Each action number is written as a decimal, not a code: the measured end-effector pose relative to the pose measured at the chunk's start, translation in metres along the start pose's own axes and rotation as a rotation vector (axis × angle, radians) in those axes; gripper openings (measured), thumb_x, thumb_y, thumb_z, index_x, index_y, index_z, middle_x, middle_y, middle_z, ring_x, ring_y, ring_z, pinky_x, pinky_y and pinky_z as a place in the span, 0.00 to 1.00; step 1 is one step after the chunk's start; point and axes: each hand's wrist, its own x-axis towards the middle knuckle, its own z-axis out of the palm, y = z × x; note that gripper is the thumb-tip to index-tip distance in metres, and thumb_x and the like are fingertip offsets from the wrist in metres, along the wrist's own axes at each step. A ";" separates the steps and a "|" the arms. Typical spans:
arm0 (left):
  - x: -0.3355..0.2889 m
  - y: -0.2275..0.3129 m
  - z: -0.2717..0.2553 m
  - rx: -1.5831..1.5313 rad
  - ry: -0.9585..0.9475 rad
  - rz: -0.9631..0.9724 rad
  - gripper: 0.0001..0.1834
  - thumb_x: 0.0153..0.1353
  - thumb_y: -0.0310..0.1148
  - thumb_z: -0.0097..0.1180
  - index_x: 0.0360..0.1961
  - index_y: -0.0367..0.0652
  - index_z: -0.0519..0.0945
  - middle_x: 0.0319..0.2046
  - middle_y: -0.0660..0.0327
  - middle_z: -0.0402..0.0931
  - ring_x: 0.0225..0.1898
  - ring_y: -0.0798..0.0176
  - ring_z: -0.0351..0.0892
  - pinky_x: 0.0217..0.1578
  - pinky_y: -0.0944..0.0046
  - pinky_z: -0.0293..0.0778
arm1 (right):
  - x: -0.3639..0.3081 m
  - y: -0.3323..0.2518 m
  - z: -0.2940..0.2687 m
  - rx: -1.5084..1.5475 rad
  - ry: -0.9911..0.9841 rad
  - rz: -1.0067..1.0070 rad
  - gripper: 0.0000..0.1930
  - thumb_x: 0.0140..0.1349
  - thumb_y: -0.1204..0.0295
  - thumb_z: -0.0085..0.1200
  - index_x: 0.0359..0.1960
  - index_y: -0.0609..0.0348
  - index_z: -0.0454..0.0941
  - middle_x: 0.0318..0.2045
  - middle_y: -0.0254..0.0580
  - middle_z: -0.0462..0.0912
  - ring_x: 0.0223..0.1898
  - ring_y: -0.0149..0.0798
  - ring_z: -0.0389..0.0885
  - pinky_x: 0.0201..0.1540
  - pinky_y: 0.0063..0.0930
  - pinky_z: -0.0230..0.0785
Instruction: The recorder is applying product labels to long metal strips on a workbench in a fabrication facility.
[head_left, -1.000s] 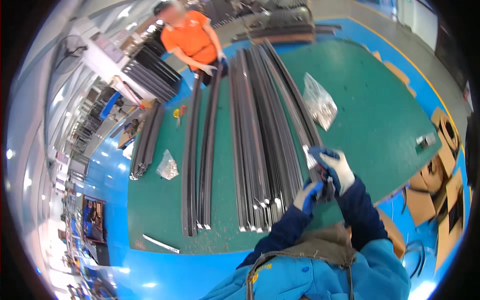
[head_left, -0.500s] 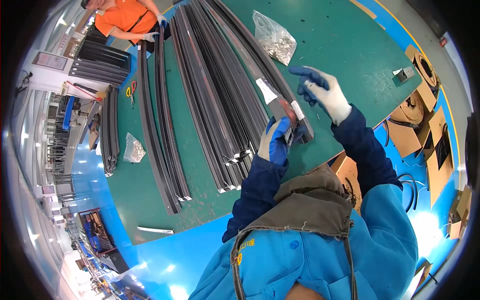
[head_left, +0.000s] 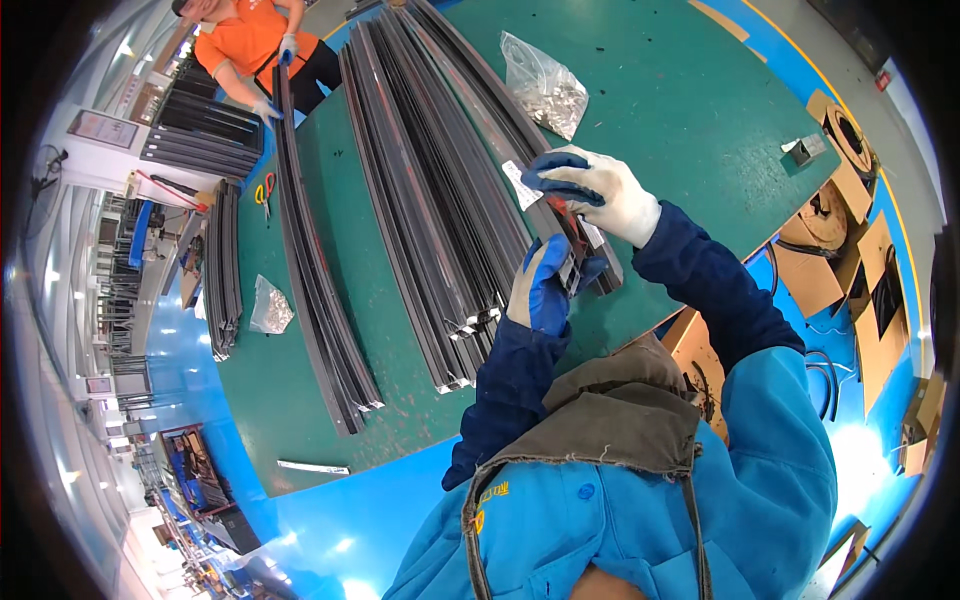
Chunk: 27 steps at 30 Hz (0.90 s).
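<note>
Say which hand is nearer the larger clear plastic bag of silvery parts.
Right. The white-and-blue gloved right hand is below the bag in view; the gloved left hand is farther below, gripping a long dark-grey bar.

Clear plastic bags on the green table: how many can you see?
2: one bag beyond the right hand; the other bag on the left, between the short dark bundle and the next profiles. Some may be hidden.

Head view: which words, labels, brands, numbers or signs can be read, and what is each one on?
None can be read well enough to quote.
White label on the dark profile by the right hand: too small.
Yellow lettering on the blue jacket: too small.
Framed sign on the wall: too blurred.
</note>
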 end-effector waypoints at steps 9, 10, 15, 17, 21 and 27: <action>-0.006 0.002 0.009 0.061 0.023 0.017 0.16 0.60 0.33 0.50 0.49 0.39 0.72 0.41 0.55 0.76 0.41 0.56 0.76 0.45 0.55 0.73 | 0.003 0.005 0.005 -0.002 0.035 -0.079 0.24 0.38 0.80 0.58 0.43 0.54 0.75 0.43 0.37 0.77 0.38 0.41 0.77 0.42 0.29 0.68; -0.005 0.002 0.009 0.062 0.020 0.009 0.16 0.60 0.34 0.50 0.49 0.39 0.72 0.41 0.55 0.76 0.42 0.56 0.76 0.45 0.55 0.73 | 0.004 0.005 0.006 -0.004 0.046 -0.090 0.23 0.38 0.81 0.58 0.43 0.55 0.75 0.42 0.37 0.77 0.37 0.41 0.77 0.41 0.28 0.68; -0.003 -0.001 0.002 0.061 -0.005 0.010 0.17 0.61 0.34 0.49 0.49 0.39 0.71 0.41 0.54 0.75 0.42 0.56 0.76 0.44 0.56 0.74 | 0.000 0.004 0.013 0.186 0.054 0.063 0.21 0.39 0.83 0.55 0.41 0.56 0.75 0.41 0.37 0.77 0.34 0.39 0.77 0.37 0.27 0.69; -0.002 -0.001 0.001 0.061 -0.012 0.013 0.17 0.61 0.34 0.49 0.49 0.39 0.71 0.41 0.54 0.75 0.43 0.56 0.76 0.44 0.55 0.74 | -0.001 0.002 0.013 0.251 0.054 0.118 0.21 0.39 0.84 0.54 0.40 0.57 0.75 0.41 0.38 0.78 0.34 0.38 0.77 0.37 0.27 0.69; 0.001 0.001 0.004 0.062 -0.013 0.011 0.17 0.61 0.35 0.49 0.49 0.38 0.71 0.41 0.54 0.76 0.41 0.57 0.76 0.43 0.59 0.74 | 0.005 -0.002 0.007 0.258 -0.009 0.245 0.21 0.40 0.85 0.52 0.40 0.57 0.75 0.39 0.39 0.78 0.33 0.38 0.78 0.37 0.26 0.70; 0.007 0.001 -0.004 0.050 -0.124 -0.010 0.16 0.61 0.35 0.49 0.48 0.38 0.72 0.40 0.56 0.76 0.39 0.60 0.77 0.41 0.64 0.74 | 0.013 -0.002 0.011 0.293 0.161 0.044 0.20 0.39 0.85 0.52 0.39 0.58 0.76 0.38 0.42 0.79 0.35 0.41 0.78 0.40 0.27 0.70</action>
